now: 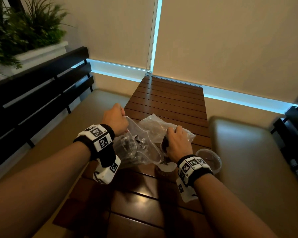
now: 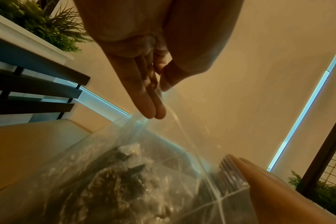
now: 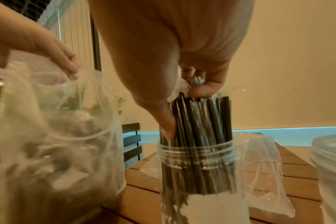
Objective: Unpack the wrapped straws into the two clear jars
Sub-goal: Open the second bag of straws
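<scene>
My right hand (image 3: pixel 182 63) sat on top of the bundle of black, plastic-wrapped straws (image 3: pixel 199 133), thumb pressed down one side and fingertips (image 3: pixel 201 91) curled over the upper ends, so the bundle was clamped between them. The straws stood upright in the clear, thread-necked plastic jar (image 3: pixel 196 153), their top halves above its rim. My left hand (image 1: pixel 116 120) was raised to the left, thumb and fingers pinched together on the rim of a clear plastic bag (image 1: pixel 136 148) that hung open and held more dark straws; it hung just beside the jar, its loose edge touching my right wrist in the head view. A second, crumpled clear bag (image 3: pixel 259 166) lay flat on the brown slatted wooden table (image 1: pixel 170 100) behind the jar. The other clear jar (image 1: pixel 209 159) stood to the right of my right wrist. Black slatted bench backs (image 1: pixel 41 93) and green plants (image 1: pixel 24 28) stood off to the left.
</scene>
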A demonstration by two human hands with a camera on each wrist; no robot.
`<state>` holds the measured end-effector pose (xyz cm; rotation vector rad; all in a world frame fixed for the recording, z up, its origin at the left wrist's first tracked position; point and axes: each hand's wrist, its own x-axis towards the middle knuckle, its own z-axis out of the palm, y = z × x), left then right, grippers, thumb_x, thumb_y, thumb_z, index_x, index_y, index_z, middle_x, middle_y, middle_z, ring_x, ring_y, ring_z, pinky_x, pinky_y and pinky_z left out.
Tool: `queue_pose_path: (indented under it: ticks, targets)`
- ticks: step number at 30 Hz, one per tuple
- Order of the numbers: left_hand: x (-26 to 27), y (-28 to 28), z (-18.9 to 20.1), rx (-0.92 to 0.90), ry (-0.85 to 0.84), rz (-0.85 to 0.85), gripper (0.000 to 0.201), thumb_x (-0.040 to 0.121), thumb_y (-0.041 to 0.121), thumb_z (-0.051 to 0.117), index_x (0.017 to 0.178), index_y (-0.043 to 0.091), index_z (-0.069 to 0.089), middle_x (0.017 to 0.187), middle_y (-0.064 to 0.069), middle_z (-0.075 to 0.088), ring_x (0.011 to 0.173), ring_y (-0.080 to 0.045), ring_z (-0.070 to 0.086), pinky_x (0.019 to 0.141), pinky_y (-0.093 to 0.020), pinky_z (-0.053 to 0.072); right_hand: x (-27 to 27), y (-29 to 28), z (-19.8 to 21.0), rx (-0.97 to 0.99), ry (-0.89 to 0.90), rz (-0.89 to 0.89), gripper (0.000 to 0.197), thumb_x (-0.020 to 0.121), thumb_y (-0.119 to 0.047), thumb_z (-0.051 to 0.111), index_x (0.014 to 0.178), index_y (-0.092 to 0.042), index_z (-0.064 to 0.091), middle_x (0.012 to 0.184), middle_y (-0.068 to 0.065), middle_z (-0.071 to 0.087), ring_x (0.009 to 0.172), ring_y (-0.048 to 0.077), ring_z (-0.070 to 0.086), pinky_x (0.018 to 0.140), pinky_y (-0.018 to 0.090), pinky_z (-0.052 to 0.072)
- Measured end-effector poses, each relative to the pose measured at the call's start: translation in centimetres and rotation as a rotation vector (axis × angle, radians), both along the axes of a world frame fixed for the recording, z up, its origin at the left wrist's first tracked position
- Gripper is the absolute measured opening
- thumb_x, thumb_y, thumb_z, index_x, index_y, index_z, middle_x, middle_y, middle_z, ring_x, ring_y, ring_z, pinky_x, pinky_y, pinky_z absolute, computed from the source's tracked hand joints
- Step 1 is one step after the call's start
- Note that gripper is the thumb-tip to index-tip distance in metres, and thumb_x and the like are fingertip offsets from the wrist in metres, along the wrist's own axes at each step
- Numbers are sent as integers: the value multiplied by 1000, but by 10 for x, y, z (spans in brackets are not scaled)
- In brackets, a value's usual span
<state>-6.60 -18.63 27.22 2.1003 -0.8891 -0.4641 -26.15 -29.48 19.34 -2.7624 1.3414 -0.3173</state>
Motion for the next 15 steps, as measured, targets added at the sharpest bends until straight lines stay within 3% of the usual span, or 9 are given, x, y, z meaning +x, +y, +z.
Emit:
queue_pose_path:
  ticks: [2,4,8,10,11,13,15]
  targets:
    - [0,0,1,-7,4,-4,14,89,1,52,87,15,48,92,-13,62,67,-25,70,60,-38,61,6,-9,-1,5,-31,-11,32,82,-8,63,107,-12,44,114,11,42,106,32,48,77,39,52]
    - [1,0,2,-21,19,-1,13,90,2,52,89,15,48,91,-13,62,66,-24,69,61,-39,62,10,-18,-1,47,-68,-10,38,81,-13,68,111,-13,44,115,9,41,107,30,48,80,39,53]
    - [5,-4,-1,-59,60,18,9,93,5,54,96,13,50,93,-12,62,71,-24,70,60,-36,61,3,-25,9,-3,-359,-110,44,83,-48,67,111,-22,45,110,-1,38,98,14,39,79,32,46]
    - [8,-6,-3,-79,84,40,9,93,6,54,97,13,50,94,-12,62,71,-24,70,58,-35,61,-14,-26,11,-84,-463,-251,35,89,-52,57,104,-22,45,105,-1,43,94,16,43,77,32,44]
    - [9,-7,-5,-84,91,50,9,93,6,54,97,13,50,94,-13,63,69,-23,70,56,-33,61,-26,-28,9,-76,-436,-316,35,91,-54,52,101,-21,45,105,2,48,93,19,47,78,34,45]
    - [9,-8,-6,-78,98,58,9,92,6,54,97,14,50,93,-13,63,68,-23,71,53,-30,60,-54,-30,-6,26,-186,-420,48,89,-63,45,107,-19,47,109,7,55,98,26,54,86,41,48]
    - [7,-9,-8,-59,97,54,9,92,6,53,96,14,50,93,-13,64,68,-24,71,52,-30,59,-75,-30,-27,160,104,-460,59,83,-67,53,114,-18,45,111,4,59,103,26,60,88,43,50]
